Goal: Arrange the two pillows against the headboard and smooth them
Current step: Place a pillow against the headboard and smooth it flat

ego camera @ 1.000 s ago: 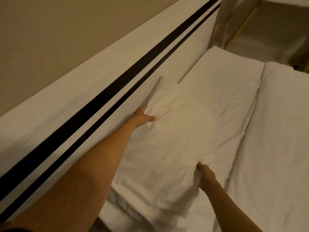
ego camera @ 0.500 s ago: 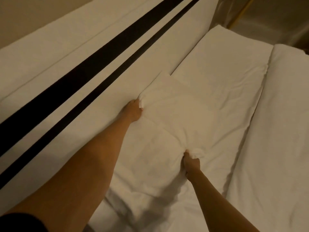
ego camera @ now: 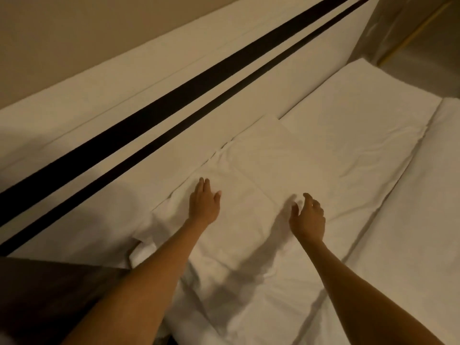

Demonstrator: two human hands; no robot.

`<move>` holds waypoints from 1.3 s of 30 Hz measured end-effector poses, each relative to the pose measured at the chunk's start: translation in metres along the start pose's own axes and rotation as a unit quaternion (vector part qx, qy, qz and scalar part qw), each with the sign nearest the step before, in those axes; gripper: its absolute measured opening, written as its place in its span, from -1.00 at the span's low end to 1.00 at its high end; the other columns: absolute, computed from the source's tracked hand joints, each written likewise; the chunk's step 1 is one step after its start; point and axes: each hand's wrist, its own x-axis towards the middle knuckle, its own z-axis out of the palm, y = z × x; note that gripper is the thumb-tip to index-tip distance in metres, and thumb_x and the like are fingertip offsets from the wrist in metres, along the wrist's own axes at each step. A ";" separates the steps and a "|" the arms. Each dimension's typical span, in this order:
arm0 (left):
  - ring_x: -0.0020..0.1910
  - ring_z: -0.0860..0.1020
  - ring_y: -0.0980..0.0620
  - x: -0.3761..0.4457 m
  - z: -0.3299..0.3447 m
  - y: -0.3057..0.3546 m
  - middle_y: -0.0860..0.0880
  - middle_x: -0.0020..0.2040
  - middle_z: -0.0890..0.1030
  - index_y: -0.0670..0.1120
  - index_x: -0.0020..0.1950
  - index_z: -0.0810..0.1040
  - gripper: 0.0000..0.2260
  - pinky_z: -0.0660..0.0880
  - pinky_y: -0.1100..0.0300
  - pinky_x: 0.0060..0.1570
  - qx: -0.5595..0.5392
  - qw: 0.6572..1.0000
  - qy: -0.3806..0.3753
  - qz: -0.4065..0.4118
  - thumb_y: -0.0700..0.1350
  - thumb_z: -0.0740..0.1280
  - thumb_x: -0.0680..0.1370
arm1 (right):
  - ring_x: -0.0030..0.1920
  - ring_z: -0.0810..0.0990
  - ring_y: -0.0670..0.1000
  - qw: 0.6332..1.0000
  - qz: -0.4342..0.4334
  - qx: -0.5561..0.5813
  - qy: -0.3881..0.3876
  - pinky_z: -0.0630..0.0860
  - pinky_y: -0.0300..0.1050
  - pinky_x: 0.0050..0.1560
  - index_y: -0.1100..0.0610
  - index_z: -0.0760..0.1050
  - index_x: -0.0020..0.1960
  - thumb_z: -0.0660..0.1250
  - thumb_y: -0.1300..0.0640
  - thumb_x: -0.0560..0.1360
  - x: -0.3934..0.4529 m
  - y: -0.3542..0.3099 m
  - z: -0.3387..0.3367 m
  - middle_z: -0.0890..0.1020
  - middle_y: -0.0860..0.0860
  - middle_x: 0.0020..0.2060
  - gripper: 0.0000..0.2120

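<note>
A white pillow (ego camera: 249, 220) lies flat along the white headboard (ego camera: 124, 115), which carries two black stripes. A second white pillow (ego camera: 348, 125) lies beyond it, also against the headboard, with the near pillow's far corner overlapping it. My left hand (ego camera: 204, 202) rests flat, palm down, on the near pillow close to the headboard side. My right hand (ego camera: 308, 215) hovers just over the pillow's other edge with its fingers loosely curled and apart, holding nothing.
A white duvet (ego camera: 410, 232) covers the bed to the right of the pillows. A dark bedside surface (ego camera: 49, 295) sits at the lower left. A beige wall (ego camera: 74, 33) rises above the headboard, and floor shows at the top right.
Both hands have let go of the near pillow's edges. The pillow now lies flat, the left hand lies on it, and the right hand is lifted off. The view has shifted back.
</note>
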 end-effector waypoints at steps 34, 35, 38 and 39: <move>0.59 -0.07 -0.13 0.006 0.093 -0.095 -0.09 0.61 -0.07 -0.11 0.59 -0.10 -0.28 -0.15 -0.14 0.51 -0.054 0.934 0.170 -0.310 0.31 -0.12 0.57 | 0.59 -0.05 0.05 0.965 -0.166 -0.184 -0.082 -0.13 0.18 0.54 -0.17 -0.09 0.58 -0.18 -0.24 0.60 0.208 -0.027 0.054 -0.06 -0.02 0.60 -0.44; 0.59 -0.05 -0.17 0.002 0.089 -0.099 -0.13 0.61 -0.06 -0.14 0.59 -0.10 -0.28 -0.14 -0.15 0.51 -0.066 0.925 0.164 -0.336 0.28 -0.10 0.58 | 0.58 -0.01 0.09 0.973 -0.130 -0.178 -0.074 -0.08 0.21 0.53 -0.13 -0.06 0.58 -0.16 -0.24 0.60 0.214 -0.012 0.042 -0.02 0.02 0.60 -0.43; 0.58 -0.02 -0.19 -0.013 0.079 -0.098 -0.23 0.59 0.00 -0.23 0.58 -0.05 -0.33 -0.11 -0.16 0.51 -0.059 0.915 0.192 -0.350 0.19 -0.08 0.62 | 0.56 0.07 0.18 0.977 -0.091 -0.191 -0.037 0.06 0.26 0.49 0.02 0.02 0.58 -0.13 -0.18 0.62 0.220 0.028 0.010 0.09 0.15 0.57 -0.42; 0.58 -0.01 -0.18 -0.016 0.078 -0.090 -0.24 0.59 0.02 -0.25 0.57 -0.03 -0.36 -0.10 -0.16 0.51 -0.052 0.918 0.213 -0.331 0.15 -0.08 0.63 | 0.56 0.07 0.19 0.975 -0.107 -0.193 -0.027 0.09 0.25 0.49 0.04 0.02 0.58 -0.11 -0.15 0.62 0.217 0.034 0.004 0.09 0.17 0.56 -0.43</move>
